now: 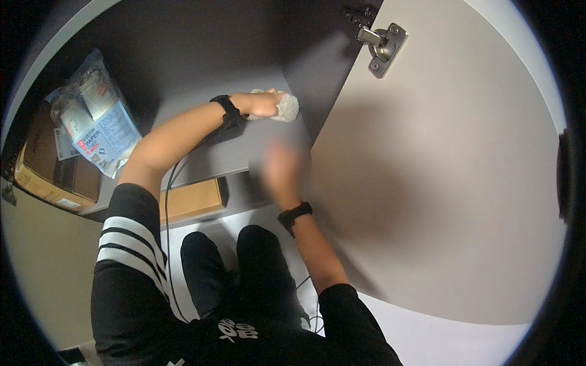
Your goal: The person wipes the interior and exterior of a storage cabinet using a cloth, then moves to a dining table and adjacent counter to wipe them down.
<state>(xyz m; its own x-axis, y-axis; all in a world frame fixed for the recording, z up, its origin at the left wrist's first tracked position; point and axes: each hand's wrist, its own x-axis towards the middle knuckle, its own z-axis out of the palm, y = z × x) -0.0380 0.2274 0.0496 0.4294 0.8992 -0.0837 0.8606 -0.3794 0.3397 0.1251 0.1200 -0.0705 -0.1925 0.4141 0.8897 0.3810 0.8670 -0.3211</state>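
My left hand [264, 104] grips a fluffy whitish cloth [288, 109] and presses it on the grey cabinet shelf [215, 148], close to the right side wall. Fingers are partly sunk in the cloth. A blurred patch covers most of my right hand [281, 171], which is by the shelf's front right corner, beside the open door [435, 183]. Whether it touches the edge or holds anything is hidden by the blur. Both wrists wear black bands.
On the shelf's left, a clear bag of paper cups [103, 119] leans against a brown cardboard box [59, 169]. Below the shelf lies a flat tan box [192, 200]. A metal hinge [383, 49] joins door and cabinet. A black cable [167, 228] hangs beside my left arm.
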